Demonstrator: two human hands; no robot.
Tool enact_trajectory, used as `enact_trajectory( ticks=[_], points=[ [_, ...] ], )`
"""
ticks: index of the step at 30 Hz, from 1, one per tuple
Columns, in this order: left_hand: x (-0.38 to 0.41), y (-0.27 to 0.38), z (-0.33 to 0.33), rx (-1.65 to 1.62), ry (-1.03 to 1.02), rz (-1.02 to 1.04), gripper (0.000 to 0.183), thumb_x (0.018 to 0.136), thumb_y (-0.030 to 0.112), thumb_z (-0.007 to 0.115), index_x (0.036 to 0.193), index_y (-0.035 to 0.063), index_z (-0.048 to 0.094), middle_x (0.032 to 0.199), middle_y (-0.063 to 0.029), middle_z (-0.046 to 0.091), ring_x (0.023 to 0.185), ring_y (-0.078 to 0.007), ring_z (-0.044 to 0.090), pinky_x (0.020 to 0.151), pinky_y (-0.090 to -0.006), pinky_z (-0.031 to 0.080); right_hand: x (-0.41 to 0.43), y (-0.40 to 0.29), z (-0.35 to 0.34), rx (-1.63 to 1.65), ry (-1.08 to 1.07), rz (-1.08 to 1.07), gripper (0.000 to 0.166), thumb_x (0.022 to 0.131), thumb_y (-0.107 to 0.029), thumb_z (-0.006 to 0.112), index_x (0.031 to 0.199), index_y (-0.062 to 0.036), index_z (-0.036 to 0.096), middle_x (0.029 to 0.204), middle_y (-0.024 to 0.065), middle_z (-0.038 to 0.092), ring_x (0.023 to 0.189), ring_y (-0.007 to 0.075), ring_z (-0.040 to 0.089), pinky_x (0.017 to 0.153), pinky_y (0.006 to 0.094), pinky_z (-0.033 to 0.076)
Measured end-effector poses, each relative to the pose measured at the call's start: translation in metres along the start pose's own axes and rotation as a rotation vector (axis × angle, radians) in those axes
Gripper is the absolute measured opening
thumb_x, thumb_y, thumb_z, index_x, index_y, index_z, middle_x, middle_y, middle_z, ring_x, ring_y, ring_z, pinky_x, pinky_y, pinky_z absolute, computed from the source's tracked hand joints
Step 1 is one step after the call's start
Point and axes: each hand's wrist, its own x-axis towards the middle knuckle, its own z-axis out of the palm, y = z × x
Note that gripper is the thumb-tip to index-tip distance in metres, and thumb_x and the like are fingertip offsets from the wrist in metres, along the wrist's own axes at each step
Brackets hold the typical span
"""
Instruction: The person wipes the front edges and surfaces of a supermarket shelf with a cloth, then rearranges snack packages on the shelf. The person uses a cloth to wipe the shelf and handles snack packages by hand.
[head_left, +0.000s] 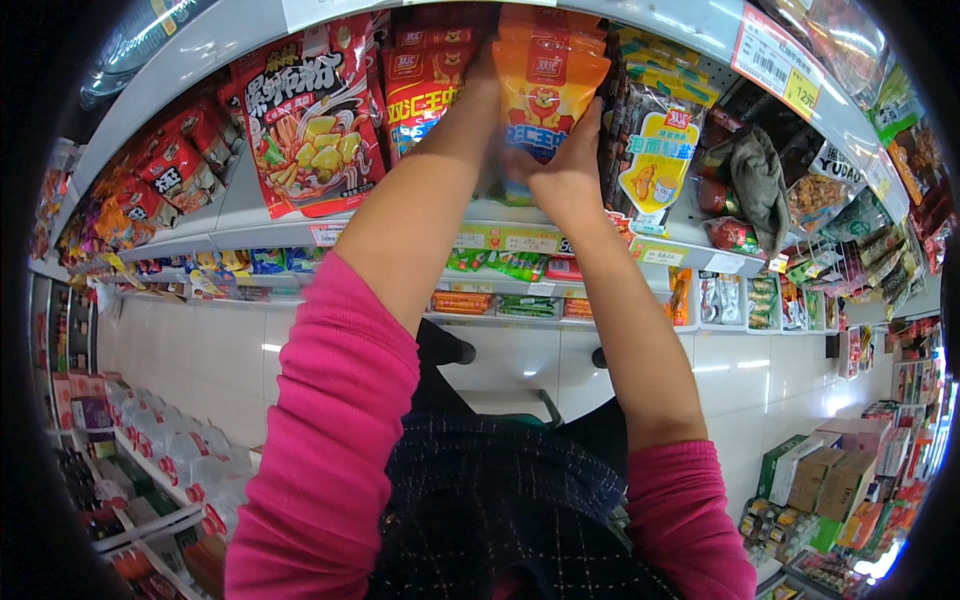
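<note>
An orange sausage bag (551, 90) with a lion picture stands at the front of a row of like bags on the shelf. My right hand (566, 176) grips its lower right part, thumb across the front. My left hand (484, 79) reaches in along the bag's left side; its fingers are in shadow and mostly hidden. Left of that arm are red and yellow sausage bags (427, 90), partly covered by it. A large red noodle packet (311, 120) leans farther left. To the right of my right hand stands a dark sausage pack (649, 157) with a yellow panel.
A crumpled grey cloth (757, 187) lies on the shelf among packaged foods. The upper shelf edge (675, 16) crosses above my hands. Lower tiers hold snack packs (461, 302). Large water bottles (180, 450) stand behind at left, cardboard boxes (829, 480) at right.
</note>
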Motion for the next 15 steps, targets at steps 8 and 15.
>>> enact_trajectory(
  ticks=[8,15],
  points=[
    [-0.002,0.001,0.001,-0.028,0.008,0.004,0.054,0.092,0.046,0.050,0.126,0.0042,0.049,0.126,-0.0161,0.056,0.110,-0.0289,0.059,0.089,-0.0429,0.052,-0.003,0.004,0.003,-0.015,0.088,-0.008,0.107,0.060,-0.002,0.081,0.141,0.0043,0.011,0.126,0.0237,0.043,0.113,0.0308,0.049,0.096,0.0358,0.043],
    [0.006,0.009,0.003,-0.047,0.015,-0.002,0.053,0.092,0.045,0.052,0.126,0.0040,0.049,0.126,-0.0168,0.055,0.110,-0.0296,0.059,0.089,-0.0437,0.052,-0.006,-0.005,-0.001,-0.109,0.077,0.024,0.112,0.059,-0.007,0.084,0.141,0.0072,0.009,0.127,0.0279,0.042,0.116,0.0372,0.047,0.099,0.0383,0.040]
  ],
)
